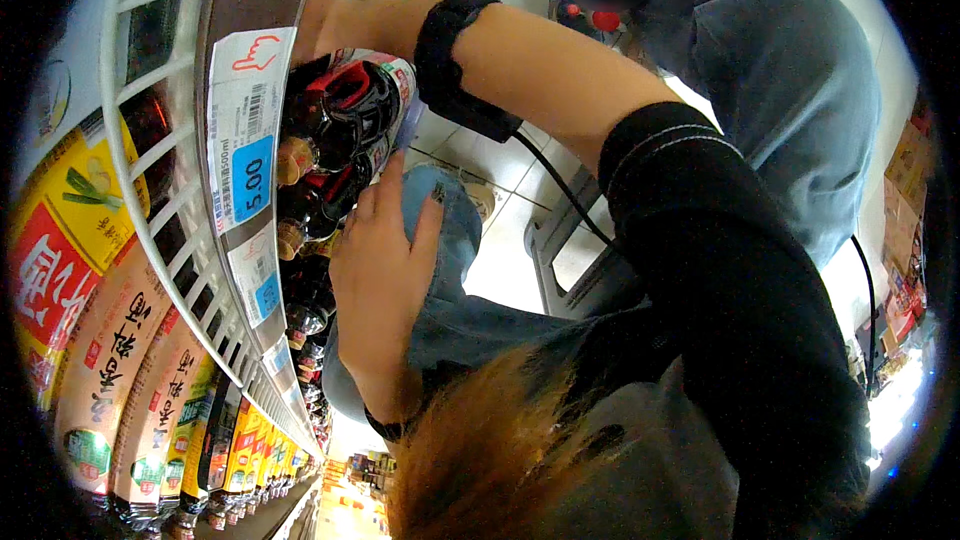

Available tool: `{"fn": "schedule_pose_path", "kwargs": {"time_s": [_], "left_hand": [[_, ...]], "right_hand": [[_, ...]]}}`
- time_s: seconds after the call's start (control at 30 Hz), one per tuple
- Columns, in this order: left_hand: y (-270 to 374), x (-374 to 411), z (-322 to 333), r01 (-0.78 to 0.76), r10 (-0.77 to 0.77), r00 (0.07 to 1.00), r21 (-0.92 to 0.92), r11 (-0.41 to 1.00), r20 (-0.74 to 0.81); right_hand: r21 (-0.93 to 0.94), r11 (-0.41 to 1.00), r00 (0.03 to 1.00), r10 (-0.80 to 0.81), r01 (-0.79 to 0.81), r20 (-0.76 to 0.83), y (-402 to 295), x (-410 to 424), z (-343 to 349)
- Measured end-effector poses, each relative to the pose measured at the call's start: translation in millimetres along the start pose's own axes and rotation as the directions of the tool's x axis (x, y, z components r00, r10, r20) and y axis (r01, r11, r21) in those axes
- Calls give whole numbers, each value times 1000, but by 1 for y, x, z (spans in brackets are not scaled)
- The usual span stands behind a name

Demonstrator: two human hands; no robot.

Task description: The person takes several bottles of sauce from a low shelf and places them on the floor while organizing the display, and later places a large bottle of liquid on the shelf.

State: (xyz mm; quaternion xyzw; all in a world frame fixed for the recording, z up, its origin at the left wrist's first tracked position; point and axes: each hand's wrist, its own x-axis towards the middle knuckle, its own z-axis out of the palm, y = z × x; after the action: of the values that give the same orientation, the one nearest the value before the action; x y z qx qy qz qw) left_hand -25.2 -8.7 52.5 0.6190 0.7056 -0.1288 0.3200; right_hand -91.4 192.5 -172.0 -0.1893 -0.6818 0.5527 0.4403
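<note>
My left hand point(382, 270) lies back up beside dark glass bottles point(341, 116) with red-and-white labels, its thumb and forefinger spread. Its other fingertips reach the side of the bottles; no grip on one shows. My right hand point(313, 22), below a wrist with a black strap point(450, 67), reaches to the shelf edge above the same bottles. The edge hides its fingers, so what it touches cannot be told. The bottles stand close together under the shelf's price strip point(244, 135), their caps towards the shelf edge.
A white wire rack rail point(120, 135) curves along the left, with a long row of cooking wine packs point(105, 360) behind it. My denim-clad knee point(787, 90) is at the upper right. A grey plastic stool point(585, 277) stands on the tiled floor, and a black cable point(559, 184) hangs from the wrist strap.
</note>
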Motion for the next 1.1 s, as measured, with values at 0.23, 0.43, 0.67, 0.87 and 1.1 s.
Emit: {"fn": "schedule_pose_path", "kwargs": {"time_s": [0.23,0.43,0.67,0.87,1.1], "left_hand": [[-1,1,0,2,-2,1000,-38,999,3],[-2,1,1,15,-14,1000,-61,998,22],[2,7,2,-24,25,1000,-32,999,8],[0,-2,-2,5,-5,1000,0,1000,-29],[18,-5,-13,33,-32,999,-47,998,16]], "right_hand": [[-370,929,1000,-25,27,12,-23,-8,-11],[-671,729,987,-155,135,31,-48,-34,-9],[-574,787,911,380,-226,163,-41,-24,-29],[-111,911,909,406,-396,94,-68,-51,-29],[-599,763,446,636,-244,630,-123,-57,-108]]}}
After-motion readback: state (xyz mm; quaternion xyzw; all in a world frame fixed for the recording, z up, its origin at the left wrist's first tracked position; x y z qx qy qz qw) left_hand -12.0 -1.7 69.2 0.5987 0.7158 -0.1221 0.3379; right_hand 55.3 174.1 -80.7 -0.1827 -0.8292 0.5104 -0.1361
